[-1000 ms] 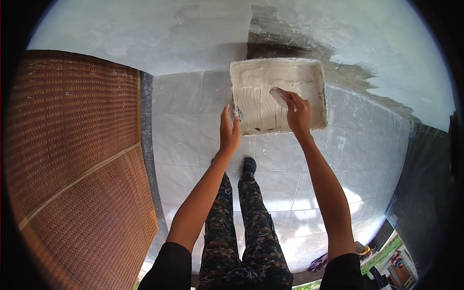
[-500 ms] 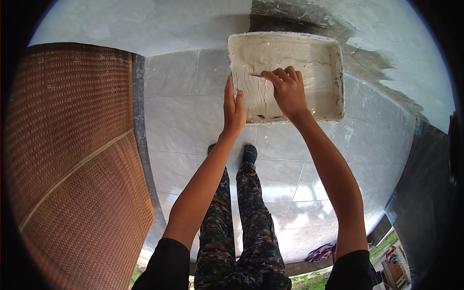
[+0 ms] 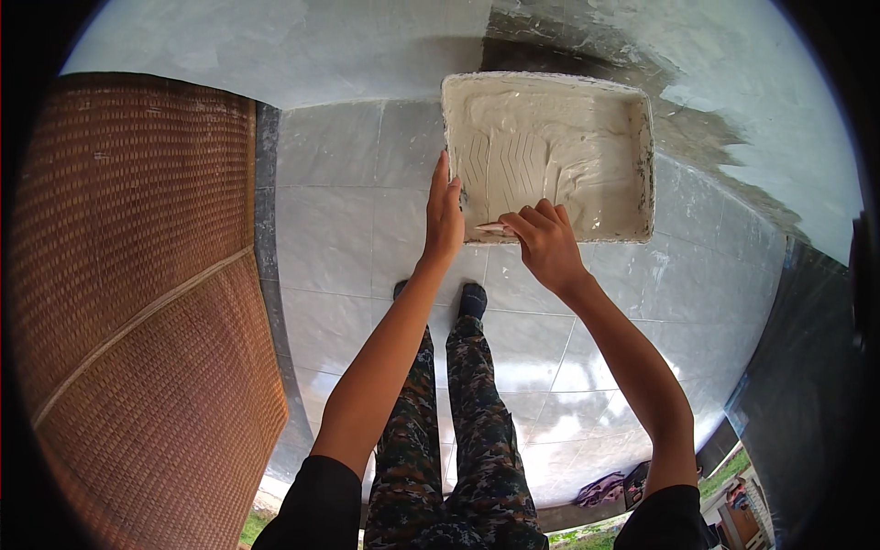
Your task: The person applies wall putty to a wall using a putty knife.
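A rectangular paint tray [image 3: 644, 174] with a stained rim holds beige, putty-like paste [image 3: 559, 119]. Ridged lines run across the paste on its left half. My left hand [image 3: 445, 220] grips the tray's left wall, fingers stretched along the outside and thumb at the rim. In my right hand [image 3: 547, 246], at the near edge of the tray, is a putty knife [image 3: 493, 227], seen nearly edge-on and pointing left. Its handle is hidden in my closed fingers. The blade lies over the tray's near-left corner, close to my left hand.
Beyond the tray stands a wall [image 3: 367, 55] with dark bare patches and pale smears. Woven brown panels [image 3: 156, 348] rise at the left. Grey floor tiles [image 3: 330, 238] lie below, with my feet on them. A purple cloth [image 3: 600, 490] lies near the floor's lower edge.
My right hand has drawn the putty knife from the middle of the paste toward the tray's near edge. More ridged lines show in the paste. The tray sits slightly lower and further right in view.
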{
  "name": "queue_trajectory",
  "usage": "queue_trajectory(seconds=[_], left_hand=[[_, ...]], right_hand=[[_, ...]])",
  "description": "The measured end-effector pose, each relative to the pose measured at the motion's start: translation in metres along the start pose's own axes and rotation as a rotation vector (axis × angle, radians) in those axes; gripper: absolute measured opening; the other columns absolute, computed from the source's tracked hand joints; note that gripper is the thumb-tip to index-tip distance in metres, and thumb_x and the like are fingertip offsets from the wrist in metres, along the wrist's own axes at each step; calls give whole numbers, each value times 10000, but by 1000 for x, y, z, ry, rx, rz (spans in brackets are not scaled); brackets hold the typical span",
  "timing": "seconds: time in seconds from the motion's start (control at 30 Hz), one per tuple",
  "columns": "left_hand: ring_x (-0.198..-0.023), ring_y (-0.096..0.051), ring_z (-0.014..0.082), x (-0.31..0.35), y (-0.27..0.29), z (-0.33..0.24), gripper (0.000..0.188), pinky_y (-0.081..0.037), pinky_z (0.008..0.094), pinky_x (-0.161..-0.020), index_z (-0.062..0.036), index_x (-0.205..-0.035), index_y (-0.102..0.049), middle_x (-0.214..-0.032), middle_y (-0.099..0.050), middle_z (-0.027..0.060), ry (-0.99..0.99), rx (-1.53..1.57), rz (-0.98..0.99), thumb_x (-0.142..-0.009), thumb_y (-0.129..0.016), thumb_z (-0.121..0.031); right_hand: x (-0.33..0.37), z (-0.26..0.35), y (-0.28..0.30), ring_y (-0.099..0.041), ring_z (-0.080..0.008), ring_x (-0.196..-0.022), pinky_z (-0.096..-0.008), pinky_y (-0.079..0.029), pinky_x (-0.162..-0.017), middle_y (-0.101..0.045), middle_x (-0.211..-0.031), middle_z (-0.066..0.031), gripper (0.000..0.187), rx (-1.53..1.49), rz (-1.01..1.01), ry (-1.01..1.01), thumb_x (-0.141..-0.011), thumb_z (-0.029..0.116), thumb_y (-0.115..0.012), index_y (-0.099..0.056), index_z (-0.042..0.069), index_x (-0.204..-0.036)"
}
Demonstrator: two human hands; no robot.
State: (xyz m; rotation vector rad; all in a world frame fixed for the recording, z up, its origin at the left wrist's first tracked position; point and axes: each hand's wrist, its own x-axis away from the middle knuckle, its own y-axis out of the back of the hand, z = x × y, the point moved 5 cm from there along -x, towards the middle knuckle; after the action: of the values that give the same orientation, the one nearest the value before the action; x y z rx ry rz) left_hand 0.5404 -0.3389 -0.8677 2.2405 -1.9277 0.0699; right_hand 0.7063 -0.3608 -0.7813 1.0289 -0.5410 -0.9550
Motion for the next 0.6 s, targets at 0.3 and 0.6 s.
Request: queue_trajectory(seconds=[0.3, 0.6], left_hand=[[-1498, -248, 309, 1, 0, 0, 566, -199, 385, -1212, 33, -1544, -248, -1601, -277, 220, 22, 9, 7, -1039, -382, -184], [-1502, -238, 307, 0, -1, 0, 573, -191, 383, -1214, 32, -1546, -244, -1604, -271, 218, 47, 17, 9, -1040, -382, -198]], right_hand=[[-29, -17, -16, -588, -276, -850, -398, -467, -770, -721, -891, -59, 204, -186, 86, -65, -877, 74, -666, -694, 132, -1071], [-50, -32, -19, -611, -299, -857, -409, -508, -808, -733, -920, -98, 312, -347, 239, -42, -854, 0, -646, -691, 117, -1141]])
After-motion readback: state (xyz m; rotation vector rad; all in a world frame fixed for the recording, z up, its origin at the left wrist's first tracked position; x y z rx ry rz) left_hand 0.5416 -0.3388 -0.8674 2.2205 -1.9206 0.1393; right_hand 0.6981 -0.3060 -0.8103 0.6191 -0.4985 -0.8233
